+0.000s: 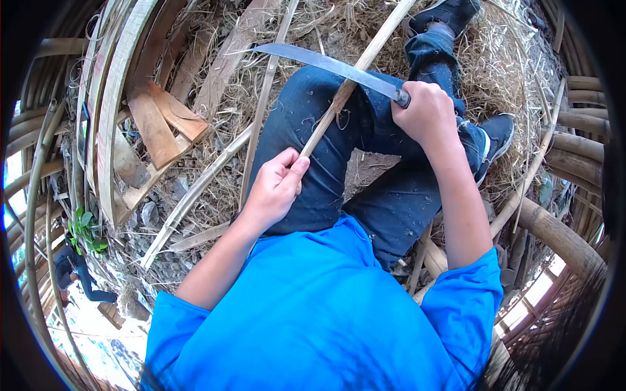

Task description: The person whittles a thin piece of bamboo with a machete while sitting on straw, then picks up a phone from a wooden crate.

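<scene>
My left hand [277, 186] is closed round the near end of a long split bamboo strip [332, 111], which slants up and away to the right across my thigh. In my right hand [427, 114] is the dark handle of a long, curved knife [319, 62], its blade pointing left. The blade crosses over the strip, just above a darker patch on it. A thin curled shaving hangs beside the strip over my jeans [300, 104].
Pale shavings [495, 65] cover the ground around my shoes. Wooden boards [156, 127] and long curved planks [114, 111] lie at the left, with another strip [195, 192] beside my leg. Thick bamboo poles [554, 234] stand at the right. Another person [78, 270] is at the far left.
</scene>
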Motion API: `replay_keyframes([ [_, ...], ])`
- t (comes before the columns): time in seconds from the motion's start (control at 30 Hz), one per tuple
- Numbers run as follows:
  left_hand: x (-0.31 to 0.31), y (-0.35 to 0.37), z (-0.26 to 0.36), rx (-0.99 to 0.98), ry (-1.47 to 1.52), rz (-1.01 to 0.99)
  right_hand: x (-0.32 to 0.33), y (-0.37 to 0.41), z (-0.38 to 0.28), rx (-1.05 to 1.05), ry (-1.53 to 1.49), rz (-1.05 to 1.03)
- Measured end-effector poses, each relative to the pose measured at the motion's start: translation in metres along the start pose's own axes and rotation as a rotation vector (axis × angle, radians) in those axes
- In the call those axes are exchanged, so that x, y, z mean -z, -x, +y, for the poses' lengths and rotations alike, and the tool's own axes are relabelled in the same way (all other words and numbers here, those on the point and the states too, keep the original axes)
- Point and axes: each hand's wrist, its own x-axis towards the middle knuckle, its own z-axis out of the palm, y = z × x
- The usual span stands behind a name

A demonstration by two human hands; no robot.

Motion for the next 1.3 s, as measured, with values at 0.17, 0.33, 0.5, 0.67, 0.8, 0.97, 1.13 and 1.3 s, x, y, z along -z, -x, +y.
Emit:
replay_keyframes([
  [0.17,0.001,-0.001,0.002,0.008,-0.012,0.017,-0.013,-0.006,0.005,0.03,0.029,0.069],
  [0.33,0.0,-0.004,-0.002,-0.042,-0.069,0.027,-0.024,-0.011,0.008,0.016,0.031,0.133],
  [0.5,-0.002,-0.003,-0.001,-0.072,-0.092,0.038,-0.02,-0.026,0.02,-0.043,0.076,0.146],
  [0.67,0.0,-0.002,-0.001,-0.048,-0.036,0.011,-0.004,-0.056,0.045,-0.236,0.145,0.132],
  [0.8,0.001,-0.003,-0.002,-0.024,-0.049,0.016,0.007,-0.069,0.043,-0.198,0.24,0.144],
  [0.97,0.002,-0.001,0.002,0.02,-0.034,0.01,0.018,-0.096,0.072,-0.311,0.261,0.148],
  [1.13,0.008,0.003,0.0,-0.002,-0.007,-0.036,0.055,-0.117,0.094,-0.493,0.281,0.042],
  [1.3,0.033,0.018,-0.02,0.035,0.115,-0.066,0.106,-0.095,0.23,-0.742,0.363,0.149],
])
